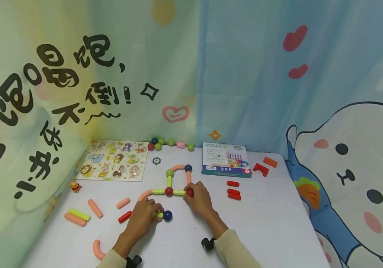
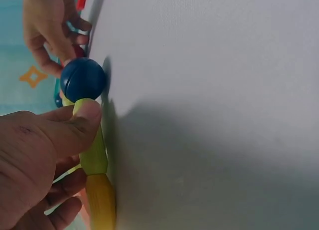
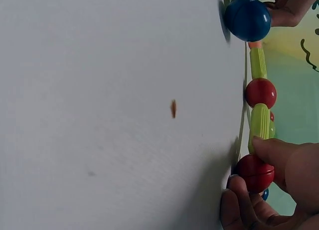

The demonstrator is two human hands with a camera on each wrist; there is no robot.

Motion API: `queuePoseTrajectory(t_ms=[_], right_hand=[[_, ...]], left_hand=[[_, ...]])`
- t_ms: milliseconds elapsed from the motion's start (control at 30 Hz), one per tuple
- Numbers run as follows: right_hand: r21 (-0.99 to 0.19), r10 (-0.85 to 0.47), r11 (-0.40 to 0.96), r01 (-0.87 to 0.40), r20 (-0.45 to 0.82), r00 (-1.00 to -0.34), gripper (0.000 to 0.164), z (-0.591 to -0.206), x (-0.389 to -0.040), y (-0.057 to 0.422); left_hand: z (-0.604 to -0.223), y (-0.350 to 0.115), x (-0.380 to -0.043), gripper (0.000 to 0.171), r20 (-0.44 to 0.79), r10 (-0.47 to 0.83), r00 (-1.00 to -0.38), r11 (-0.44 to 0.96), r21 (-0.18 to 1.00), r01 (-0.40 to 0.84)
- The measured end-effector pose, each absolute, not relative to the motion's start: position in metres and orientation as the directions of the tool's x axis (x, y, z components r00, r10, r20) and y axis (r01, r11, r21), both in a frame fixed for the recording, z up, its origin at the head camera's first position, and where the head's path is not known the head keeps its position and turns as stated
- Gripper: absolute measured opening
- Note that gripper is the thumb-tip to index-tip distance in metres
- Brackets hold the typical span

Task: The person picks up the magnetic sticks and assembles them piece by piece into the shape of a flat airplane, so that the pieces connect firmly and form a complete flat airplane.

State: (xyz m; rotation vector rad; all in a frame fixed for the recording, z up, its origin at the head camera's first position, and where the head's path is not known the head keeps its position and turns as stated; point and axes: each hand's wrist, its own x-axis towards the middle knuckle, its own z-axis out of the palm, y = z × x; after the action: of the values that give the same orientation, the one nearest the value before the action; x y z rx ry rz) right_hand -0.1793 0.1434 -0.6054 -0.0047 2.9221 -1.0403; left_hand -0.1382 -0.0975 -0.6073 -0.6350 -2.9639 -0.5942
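Rounded and plastic-looking throughout: glossy balls, ridged straight lengths, smooth bent tubes. Pinched between thumb and fingers of the left grip (image 1: 144, 219), a short yellow-green rod (image 2: 94, 157), blunt-ended, capped by a dark blue ball (image 2: 82, 80) — shiny, with a thin seam around the middle. Butted against the other end in the left wrist view, a yellow-orange piece (image 2: 102, 205), cut off by the picture's lower edge. Curled about a red ball (image 3: 255, 173), fingers and thumb of the right grip (image 1: 198, 197), with thumb tip at the near end of a fluted yellow-green bar (image 3: 259, 124).

Located near the middle of the matte white surface (image 1: 261, 219), just on the person's side of a joined loop. Long axis of the held rod lying crosswise, ball end pointing right, roughly parallel to the fluted bar. Contact between blue ball and surface: impossible to tell.

Around the loop from the gripped ball: fluted bar leftward to a middle red ball (image 1: 169, 191), upright rod (image 1: 169, 182) pointing away from the person, green ball (image 1: 169, 173), peach arch (image 1: 178, 167), navy ball (image 1: 188, 168), then straight peach rod (image 1: 189, 176) back down. Branching left from the middle ball, a lime rod (image 1: 158, 191) and a peach curve (image 1: 145, 194), bending toward the person. Left of the left grip, a loose red cylinder (image 1: 125, 217), set aslant.
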Motion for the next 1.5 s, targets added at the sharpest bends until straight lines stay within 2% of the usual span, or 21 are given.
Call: queuePoseTrajectory(t_ms=[233, 367, 467, 633, 767, 867, 1200, 1500], right_hand=[[-0.621, 0.032, 0.784, 0.020, 0.008, -0.999, 0.035, -0.604, -0.170, 0.139], [-0.645, 0.041, 0.764, -0.023, 0.084, -0.996, 0.035, -0.598, -0.159, 0.134], [-0.671, -0.015, 0.735, -0.091, 0.118, -0.993, 0.034, -0.595, -0.152, 0.130], [-0.730, -0.201, 0.659, -0.182, 0.063, -0.978, 0.035, -0.595, -0.143, 0.125], [-0.759, -0.296, 0.625, -0.181, -0.016, -0.955, 0.033, -0.598, -0.138, 0.119], [-0.756, -0.327, 0.628, -0.185, -0.041, -0.944, 0.030, -0.602, -0.135, 0.115], [-0.770, -0.329, 0.614, -0.173, -0.050, -0.943, 0.024, -0.603, -0.133, 0.109], [-0.776, -0.332, 0.605, -0.180, -0.040, -0.942, 0.024, -0.605, -0.131, 0.111]], left_hand=[[-0.603, -0.105, -0.131, 0.032, 0.135, 0.327, -0.935, 0.849, 0.393, 0.353], [-0.591, -0.127, -0.119, 0.036, 0.223, 0.234, -0.946, 0.856, 0.415, 0.309], [-0.583, -0.152, -0.113, 0.034, 0.299, 0.143, -0.943, 0.858, 0.438, 0.269], [-0.573, -0.199, -0.115, 0.028, 0.318, -0.056, -0.947, 0.880, 0.463, 0.104], [-0.569, -0.231, -0.117, 0.028, 0.230, -0.232, -0.945, 0.876, 0.472, -0.100], [-0.567, -0.243, -0.116, 0.030, 0.164, -0.300, -0.940, 0.862, 0.468, -0.194], [-0.565, -0.216, -0.122, 0.033, 0.192, -0.174, -0.966, 0.872, 0.486, -0.061], [-0.588, -0.196, -0.150, 0.032, 0.077, -0.008, -0.997, 0.906, 0.423, 0.025]])
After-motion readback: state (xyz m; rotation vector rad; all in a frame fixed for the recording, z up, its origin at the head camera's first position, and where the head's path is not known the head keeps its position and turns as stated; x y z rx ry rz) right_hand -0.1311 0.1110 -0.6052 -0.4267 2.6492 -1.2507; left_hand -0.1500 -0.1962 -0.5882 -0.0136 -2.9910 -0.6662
